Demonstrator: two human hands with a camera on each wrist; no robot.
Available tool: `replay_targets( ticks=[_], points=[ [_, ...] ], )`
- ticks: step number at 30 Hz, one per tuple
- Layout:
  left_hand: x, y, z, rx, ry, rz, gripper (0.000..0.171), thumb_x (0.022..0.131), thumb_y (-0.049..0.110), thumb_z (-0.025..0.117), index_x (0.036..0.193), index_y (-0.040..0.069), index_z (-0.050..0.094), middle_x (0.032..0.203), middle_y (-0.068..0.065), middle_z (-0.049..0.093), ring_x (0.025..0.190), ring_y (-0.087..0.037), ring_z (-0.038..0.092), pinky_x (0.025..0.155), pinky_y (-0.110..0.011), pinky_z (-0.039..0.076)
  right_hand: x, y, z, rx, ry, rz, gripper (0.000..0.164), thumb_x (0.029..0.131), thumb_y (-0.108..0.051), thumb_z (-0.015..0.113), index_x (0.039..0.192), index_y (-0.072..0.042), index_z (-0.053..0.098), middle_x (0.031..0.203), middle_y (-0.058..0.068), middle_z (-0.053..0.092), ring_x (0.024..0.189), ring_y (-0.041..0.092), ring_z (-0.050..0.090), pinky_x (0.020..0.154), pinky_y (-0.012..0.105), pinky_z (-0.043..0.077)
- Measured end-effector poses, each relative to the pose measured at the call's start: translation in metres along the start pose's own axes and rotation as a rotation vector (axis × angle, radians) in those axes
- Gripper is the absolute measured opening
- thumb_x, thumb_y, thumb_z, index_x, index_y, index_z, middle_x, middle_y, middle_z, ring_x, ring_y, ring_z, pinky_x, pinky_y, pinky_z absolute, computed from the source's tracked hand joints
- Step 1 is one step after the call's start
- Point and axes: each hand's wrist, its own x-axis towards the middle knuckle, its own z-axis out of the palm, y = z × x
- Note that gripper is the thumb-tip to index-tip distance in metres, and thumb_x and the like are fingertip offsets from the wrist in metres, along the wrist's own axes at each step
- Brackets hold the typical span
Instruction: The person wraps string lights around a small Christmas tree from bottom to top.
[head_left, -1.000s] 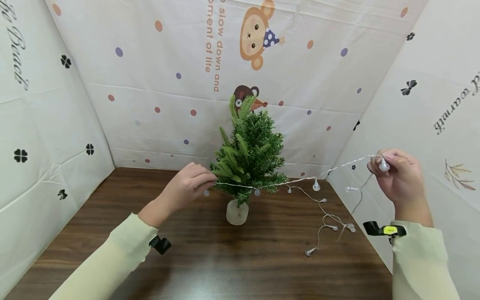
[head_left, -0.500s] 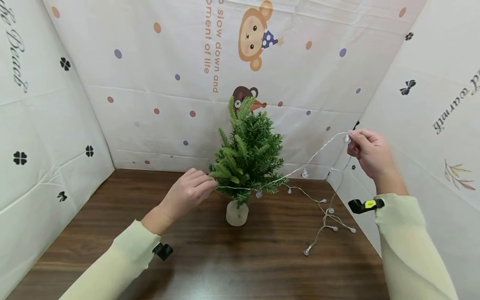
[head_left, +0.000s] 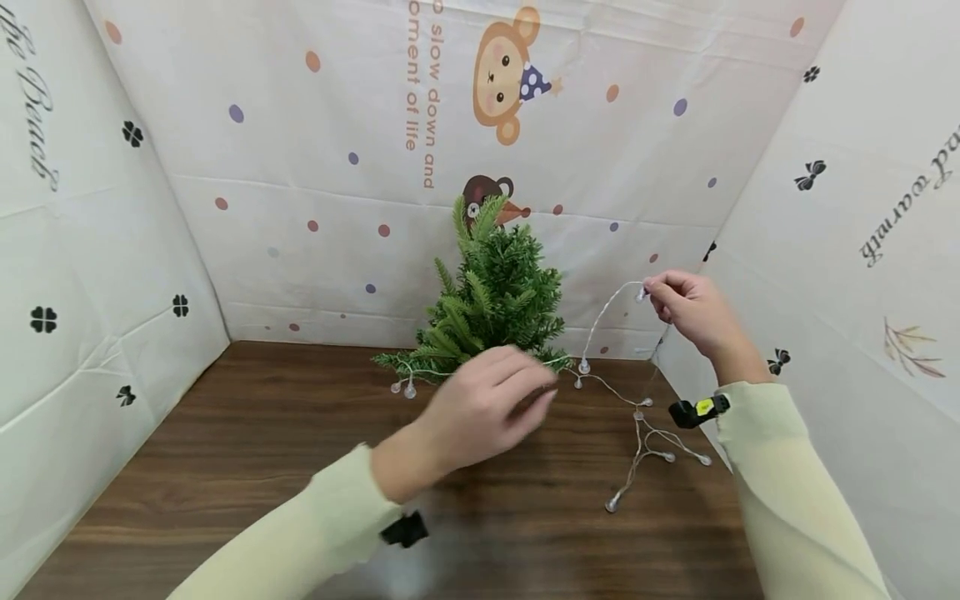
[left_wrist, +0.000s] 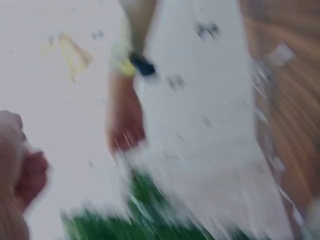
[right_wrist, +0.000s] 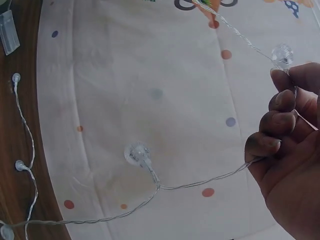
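Note:
A small artificial Christmas tree [head_left: 517,283] stands at the back of the table; its pale base is hidden behind my left hand. String lights [head_left: 606,310] with clear round bulbs lie across its lower branches, two bulbs hanging at the left side. My right hand [head_left: 693,312] holds the wire up to the right of the tree, thumb and forefinger pinching it beside a bulb [right_wrist: 283,56]. The wire also passes through its curled lower fingers. In front of the lower branches is my left hand [head_left: 487,404], blurred, its fingers loosely bent with nothing seen between them.
More of the light string trails over the wooden table [head_left: 255,467] at the right, with several bulbs [head_left: 612,503]. A clear plastic case [right_wrist: 9,32] shows in the right wrist view. Printed white cloth walls [head_left: 300,267] enclose the back and both sides.
My left hand has let go of the wire at the tree's left side and moved right across its front. My right hand has moved left towards the tree, and the wire between has slackened into an arc.

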Motion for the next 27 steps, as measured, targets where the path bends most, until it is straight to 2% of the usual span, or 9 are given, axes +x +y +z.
replay_targets(
  ticks=[3, 5, 9, 12, 14, 17, 21, 25, 27],
  points=[
    [0.043, 0.006, 0.023, -0.035, -0.209, -0.254, 0.023, 0.098, 0.013, 0.066, 0.119, 0.003, 0.069, 0.113, -0.006, 0.072, 0.104, -0.017, 0.068, 0.097, -0.023, 0.055, 0.001, 0.002, 0.005, 0.020, 0.038, -0.038, 0.026, 0.105, -0.022, 0.059, 0.092, -0.002, 0.068, 0.068, -0.008, 0.053, 0.061, 0.010, 0.047, 0.053, 0.025, 0.039],
    [0.070, 0.003, 0.038, -0.034, -0.342, -0.410, 0.030, 0.101, 0.015, 0.063, 0.128, 0.002, 0.065, 0.119, -0.007, 0.069, 0.107, -0.016, 0.066, 0.097, -0.020, 0.053, 0.001, 0.002, 0.009, 0.084, 0.058, -0.091, 0.024, 0.105, -0.015, 0.058, 0.092, 0.004, 0.067, 0.066, -0.006, 0.053, 0.060, 0.011, 0.047, 0.053, 0.025, 0.039],
    [0.111, -0.014, 0.068, 0.060, -0.550, -0.590, 0.030, 0.105, 0.015, 0.054, 0.134, 0.006, 0.061, 0.119, -0.003, 0.063, 0.101, -0.011, 0.061, 0.086, -0.016, 0.052, 0.000, 0.001, 0.017, 0.254, 0.031, -0.192, 0.025, 0.104, -0.007, 0.057, 0.089, 0.013, 0.059, 0.066, -0.002, 0.052, 0.061, 0.015, 0.045, 0.055, 0.026, 0.040],
    [0.128, -0.025, 0.085, 0.131, -0.645, -0.657, 0.025, 0.106, 0.016, 0.051, 0.129, 0.011, 0.061, 0.114, 0.000, 0.059, 0.097, -0.009, 0.057, 0.080, -0.016, 0.050, -0.002, -0.001, 0.022, 0.348, -0.010, -0.235, 0.024, 0.104, -0.003, 0.055, 0.084, 0.009, 0.058, 0.067, 0.000, 0.052, 0.061, 0.017, 0.044, 0.056, 0.027, 0.039],
    [0.133, -0.029, 0.092, 0.138, -0.671, -0.697, 0.020, 0.106, 0.017, 0.053, 0.123, 0.013, 0.063, 0.111, 0.002, 0.061, 0.095, -0.008, 0.057, 0.076, -0.016, 0.050, -0.003, -0.003, 0.025, 0.403, -0.027, -0.248, 0.024, 0.104, -0.001, 0.054, 0.081, 0.004, 0.060, 0.066, 0.001, 0.052, 0.061, 0.017, 0.044, 0.056, 0.028, 0.037],
    [0.136, -0.033, 0.098, 0.084, -0.646, -0.760, 0.015, 0.106, 0.017, 0.054, 0.113, 0.017, 0.067, 0.106, 0.005, 0.066, 0.088, -0.007, 0.060, 0.068, -0.017, 0.050, -0.005, -0.005, 0.028, 0.501, -0.035, -0.261, 0.026, 0.103, 0.003, 0.052, 0.079, -0.001, 0.062, 0.066, 0.000, 0.053, 0.061, 0.017, 0.044, 0.055, 0.028, 0.035],
    [0.135, -0.035, 0.101, 0.033, -0.598, -0.764, 0.020, 0.107, 0.015, 0.055, 0.108, 0.021, 0.074, 0.105, 0.008, 0.072, 0.085, -0.004, 0.063, 0.066, -0.016, 0.049, -0.006, -0.001, 0.027, 0.630, -0.085, -0.264, 0.028, 0.102, 0.006, 0.051, 0.077, -0.001, 0.060, 0.067, 0.002, 0.052, 0.062, 0.018, 0.043, 0.056, 0.030, 0.035],
    [0.136, -0.034, 0.100, 0.075, -0.625, -0.703, 0.020, 0.104, 0.010, 0.060, 0.111, 0.021, 0.075, 0.110, 0.008, 0.073, 0.095, -0.004, 0.065, 0.075, -0.016, 0.052, -0.007, 0.021, 0.022, 0.791, -0.289, -0.238, 0.026, 0.102, 0.010, 0.048, 0.083, 0.001, 0.065, 0.076, 0.005, 0.063, 0.069, 0.019, 0.055, 0.063, 0.028, 0.047],
    [0.137, -0.033, 0.099, 0.097, -0.642, -0.683, 0.018, 0.102, 0.008, 0.063, 0.113, 0.019, 0.073, 0.110, 0.008, 0.072, 0.098, -0.005, 0.064, 0.078, -0.016, 0.052, -0.008, 0.038, 0.021, 0.827, -0.402, -0.184, 0.027, 0.103, 0.011, 0.046, 0.090, 0.000, 0.069, 0.083, 0.006, 0.069, 0.076, 0.017, 0.063, 0.072, 0.026, 0.054]
  ],
)
